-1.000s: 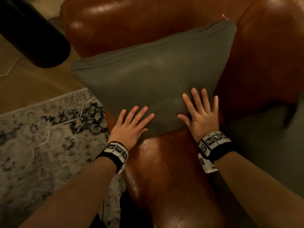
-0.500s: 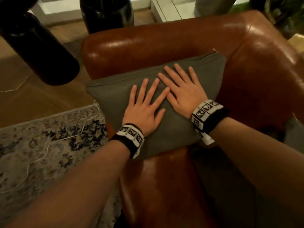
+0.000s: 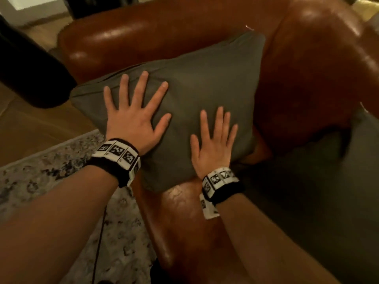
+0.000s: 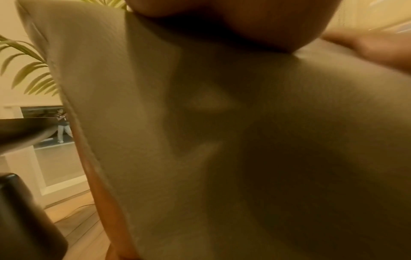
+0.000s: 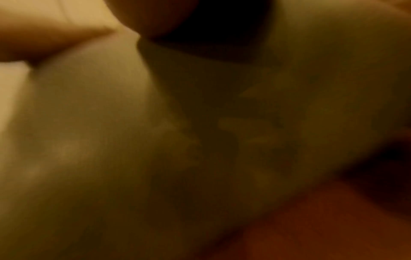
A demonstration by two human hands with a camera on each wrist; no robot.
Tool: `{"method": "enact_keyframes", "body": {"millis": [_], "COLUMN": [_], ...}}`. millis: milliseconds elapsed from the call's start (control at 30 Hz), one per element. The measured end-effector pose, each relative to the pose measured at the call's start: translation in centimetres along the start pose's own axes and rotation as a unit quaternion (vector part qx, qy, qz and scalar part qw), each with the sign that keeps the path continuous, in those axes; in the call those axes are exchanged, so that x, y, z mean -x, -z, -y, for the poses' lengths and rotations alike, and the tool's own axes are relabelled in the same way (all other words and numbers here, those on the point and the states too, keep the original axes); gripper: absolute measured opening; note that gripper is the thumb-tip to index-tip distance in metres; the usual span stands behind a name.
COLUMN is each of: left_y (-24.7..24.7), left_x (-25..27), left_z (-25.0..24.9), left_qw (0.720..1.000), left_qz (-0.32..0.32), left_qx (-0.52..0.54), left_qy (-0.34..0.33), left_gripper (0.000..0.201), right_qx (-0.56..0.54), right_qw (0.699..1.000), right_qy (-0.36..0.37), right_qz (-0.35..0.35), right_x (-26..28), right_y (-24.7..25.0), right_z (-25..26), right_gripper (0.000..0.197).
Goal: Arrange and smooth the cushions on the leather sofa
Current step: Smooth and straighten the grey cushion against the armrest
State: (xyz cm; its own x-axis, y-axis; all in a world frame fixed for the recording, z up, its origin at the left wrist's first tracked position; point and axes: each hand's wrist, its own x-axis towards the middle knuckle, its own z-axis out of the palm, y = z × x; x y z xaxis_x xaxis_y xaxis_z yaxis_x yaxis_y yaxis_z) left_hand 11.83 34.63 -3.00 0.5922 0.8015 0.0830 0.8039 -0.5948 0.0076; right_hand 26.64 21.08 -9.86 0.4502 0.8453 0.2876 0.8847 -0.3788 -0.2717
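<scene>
Head view, cushion: a grey-green cushion [image 3: 205, 95] leans in the corner of the brown leather sofa [image 3: 307, 64], its upper edge against the armrest, its right edge against the backrest, its lower edge on the seat.
Head view, left hand: the left hand [image 3: 133, 119] lies flat on the cushion's left half, fingers straight and spread wide, grasping nothing.
Head view, right hand: the right hand [image 3: 213, 146] lies flat on the cushion's lower right part, fingers straight and close together, grasping nothing; the two hands are near each other but apart.
Head view, wrists: each wrist wears a black band [image 3: 117, 158] with black-and-white marker squares.
Head view, second cushion: another grey cushion [image 3: 328, 191] lies on the seat to the right, mostly in shadow.
Head view, floor: a pale patterned rug [image 3: 51, 175] with a thin cable on it lies left of the sofa, beyond it wood flooring and a dark rounded object [image 3: 30, 74].
Left wrist view: the cushion's fabric [image 4: 222, 158] fills the picture, the heel of the hand pressed on it at the top; a palm plant [image 4: 26, 70] stands at the left edge.
Right wrist view: blurred and dim; cushion fabric [image 5: 111, 140] under the palm, brown leather at lower right.
</scene>
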Motion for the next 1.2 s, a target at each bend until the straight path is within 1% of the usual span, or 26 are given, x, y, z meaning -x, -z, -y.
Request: {"method": "enact_keyframes", "body": {"millis": [100,167,233,267,333,367,400,467,500,567,633,667,733,800,833,867,900,933,967,1000,1033,1067,1100,1133,1167,1200], "left_y": [-0.1,0.4,1.3,1.9,3.1,3.4,3.5,3.2,2.7,1.9,1.7,1.7,1.6,1.6,1.6,1.7,1.7,1.7,1.7,1.6,1.6,1.6,1.7,1.7,1.9,2.1], "left_x": [0.4,0.9,1.1,1.0,0.0,-0.8,-1.7,-3.3,-3.9,-4.6,-4.8,-5.0,-5.4,-5.6,-5.8,-5.8,-5.8,-5.8,-5.6,-5.4,-5.3,-5.3,-5.4,-5.5,-5.6,-5.7], "left_z": [-0.3,-0.8,-1.4,-1.9,-3.4,-4.2,-4.9,-5.5,-5.2,-4.4,-4.3,-4.5,-5.0,-5.0,-4.7,-4.5,-4.3,-4.2,-4.2,-4.3,-4.3,-4.2,-4.1,-4.0,-4.1,-4.1], "left_qw": [1.0,0.999,0.999,0.999,1.0,0.999,0.999,0.999,0.999,0.999,0.999,0.999,0.999,0.999,0.999,0.999,0.999,0.998,0.998,0.998,0.998,0.998,0.998,0.999,0.999,0.999], "left_qz": [0.02,0.037,0.039,0.027,-0.011,-0.023,-0.024,0.001,0.016,0.029,0.03,0.031,0.033,0.032,0.032,0.034,0.038,0.042,0.045,0.047,0.047,0.045,0.041,0.035,0.033,0.034], "left_qx": [-0.001,-0.001,0.004,0.01,0.026,0.027,0.024,0.008,-0.001,-0.009,-0.015,-0.019,-0.021,-0.018,-0.017,-0.018,-0.02,-0.022,-0.023,-0.024,-0.024,-0.021,-0.015,-0.006,0.004,0.011], "left_qy": [-0.003,0.0,0.011,0.014,-0.007,-0.026,-0.043,-0.052,-0.046,-0.037,-0.033,-0.03,-0.022,-0.021,-0.023,-0.026,-0.03,-0.033,-0.036,-0.038,-0.04,-0.039,-0.036,-0.033,-0.032,-0.03], "left_gripper": [0.067,0.068,0.067,0.066,0.066,0.066,0.067,0.067,0.067,0.068,0.068,0.069,0.069,0.068,0.068,0.068,0.068,0.068,0.069,0.069,0.069,0.069,0.069,0.069,0.069,0.069], "right_qx": [-0.043,-0.081,-0.132,-0.158,-0.187,-0.191,-0.191,-0.193,-0.204,-0.252,-0.29,-0.3,-0.302,-0.285,-0.267,-0.246,-0.221,-0.187,-0.142,-0.091,-0.04,0.003,0.037,0.062,0.079,0.082], "right_qw": [0.99,0.979,0.971,0.966,0.957,0.956,0.957,0.958,0.952,0.923,0.904,0.9,0.895,0.896,0.905,0.922,0.943,0.966,0.985,0.996,0.995,0.987,0.977,0.969,0.965,0.968], "right_qy": [-0.134,-0.187,-0.198,-0.201,-0.202,-0.197,-0.189,-0.2,-0.226,-0.29,-0.306,-0.304,-0.301,-0.301,-0.295,-0.274,-0.233,-0.171,-0.091,-0.001,0.087,0.158,0.202,0.222,0.222,0.2], "right_qz": [0.025,0.027,0.01,-0.016,-0.086,-0.107,-0.108,-0.073,-0.046,0.013,0.069,0.092,0.133,0.155,0.148,0.122,0.085,0.049,0.024,0.013,0.016,0.033,0.06,0.09,0.113,0.13], "right_x": [3.8,5.3,5.6,5.0,2.1,0.1,-1.7,-4.5,-5.4,-6.5,-7.3,-7.6,-8.3,-8.8,-8.9,-8.7,-8.4,-8.2,-8.1,-8.3,-8.8,-9.6,-10.6,-11.7,-12.9,-13.9], "right_y": [-2.9,-2.5,-1.2,-0.3,1.0,1.4,1.5,1.2,0.9,0.2,0.0,0.0,0.1,0.5,1.0,1.9,2.9,3.8,4.7,5.2,5.4,5.4,5.4,5.5,5.5,5.6], "right_z": [-0.8,-0.9,-1.4,-1.9,-2.7,-3.0,-3.1,-3.7,-4.5,-6.8,-8.6,-9.0,-9.1,-9.0,-8.9,-8.5,-8.0,-7.3,-6.4,-5.6,-5.2,-5.1,-5.6,-6.5,-7.7,-8.9], "right_gripper": [0.07,0.068,0.064,0.062,0.061,0.062,0.063,0.068,0.073,0.087,0.096,0.095,0.088,0.083,0.083,0.083,0.081,0.077,0.073,0.068,0.064,0.062,0.062,0.063,0.066,0.069]}}
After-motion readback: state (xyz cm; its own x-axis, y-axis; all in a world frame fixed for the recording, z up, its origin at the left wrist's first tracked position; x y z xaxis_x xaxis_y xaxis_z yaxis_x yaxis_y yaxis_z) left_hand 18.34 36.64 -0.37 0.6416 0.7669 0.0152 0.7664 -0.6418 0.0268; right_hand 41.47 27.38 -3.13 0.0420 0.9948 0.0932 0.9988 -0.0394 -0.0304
